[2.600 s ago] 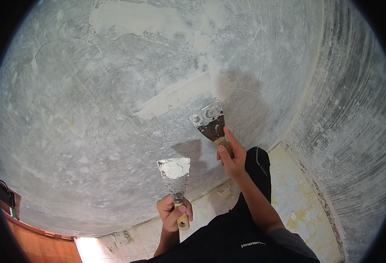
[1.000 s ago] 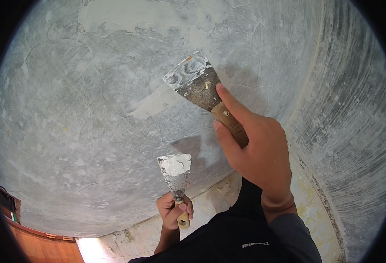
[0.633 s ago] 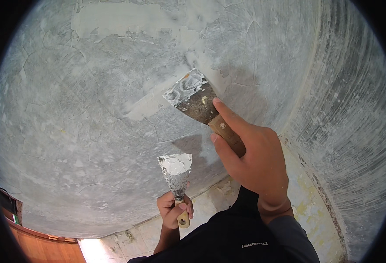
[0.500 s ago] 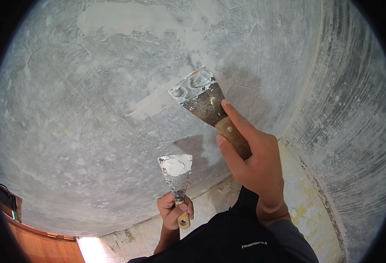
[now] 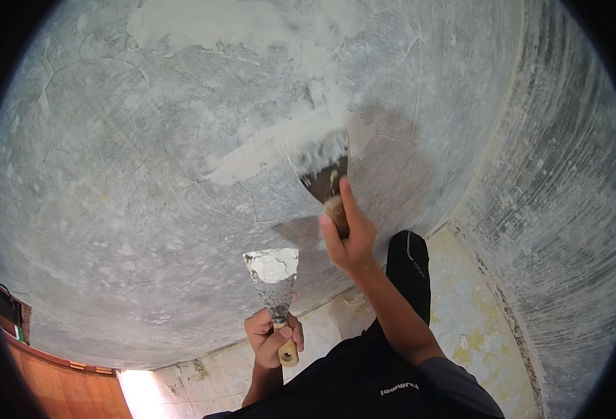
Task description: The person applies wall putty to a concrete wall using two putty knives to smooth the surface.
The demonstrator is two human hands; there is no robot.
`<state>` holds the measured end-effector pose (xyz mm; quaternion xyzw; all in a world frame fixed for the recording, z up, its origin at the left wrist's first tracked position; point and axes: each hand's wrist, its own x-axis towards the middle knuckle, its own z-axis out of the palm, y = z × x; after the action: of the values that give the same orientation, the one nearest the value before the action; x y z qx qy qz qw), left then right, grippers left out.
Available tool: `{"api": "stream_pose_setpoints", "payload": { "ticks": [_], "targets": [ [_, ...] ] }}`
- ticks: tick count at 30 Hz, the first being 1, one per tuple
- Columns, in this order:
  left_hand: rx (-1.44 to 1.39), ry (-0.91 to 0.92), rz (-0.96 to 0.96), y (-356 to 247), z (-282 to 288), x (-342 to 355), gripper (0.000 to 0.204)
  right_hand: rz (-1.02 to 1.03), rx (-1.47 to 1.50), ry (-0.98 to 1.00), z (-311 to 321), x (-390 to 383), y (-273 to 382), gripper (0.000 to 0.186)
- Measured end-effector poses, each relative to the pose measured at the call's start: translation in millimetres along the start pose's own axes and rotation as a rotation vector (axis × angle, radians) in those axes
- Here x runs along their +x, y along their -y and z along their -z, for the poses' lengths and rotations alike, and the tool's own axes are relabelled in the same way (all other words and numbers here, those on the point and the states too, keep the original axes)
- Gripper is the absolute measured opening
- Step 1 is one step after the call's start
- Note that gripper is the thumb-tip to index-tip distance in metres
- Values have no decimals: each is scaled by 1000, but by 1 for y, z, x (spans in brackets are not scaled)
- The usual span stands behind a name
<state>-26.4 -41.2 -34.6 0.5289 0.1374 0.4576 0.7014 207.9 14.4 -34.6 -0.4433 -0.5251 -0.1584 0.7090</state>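
As a pale smear (image 5: 252, 150) slants across a scuffed grey wall (image 5: 147, 209), a person's right grip (image 5: 354, 241) is closed around the wooden handle of a broad, dark-bladed putty knife (image 5: 324, 179), the index finger laid along the metal. Its blade, blurred at the whitened front edge, overlaps the smear's lower right end in view; whether the two touch cannot be told. Lower and to the left, the left grip (image 5: 271, 340) is wrapped around the light handle of a second scraper (image 5: 276, 297), blade up, with a thick dab of white paste (image 5: 273, 265) across its end. A larger pale patch (image 5: 196, 24) spreads above, and a yellow-stained floor (image 5: 475, 321) lies beside the person's dark-clad leg (image 5: 409, 272).
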Motion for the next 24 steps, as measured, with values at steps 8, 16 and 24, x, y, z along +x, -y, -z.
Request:
{"api": "stream_pose_setpoints", "payload": {
  "ticks": [8, 16, 24],
  "targets": [
    [-5, 5, 4, 2, 2, -4, 51, -2, -158, 129, 7, -5, -4, 66],
    [0, 19, 23, -2, 5, -3, 52, -234, 6, 227, 36, -114, -16, 61],
    [0, 13, -89, -4, -5, -5, 53, 70, -16, 36, -8, 22, 35, 63]
  ]
}}
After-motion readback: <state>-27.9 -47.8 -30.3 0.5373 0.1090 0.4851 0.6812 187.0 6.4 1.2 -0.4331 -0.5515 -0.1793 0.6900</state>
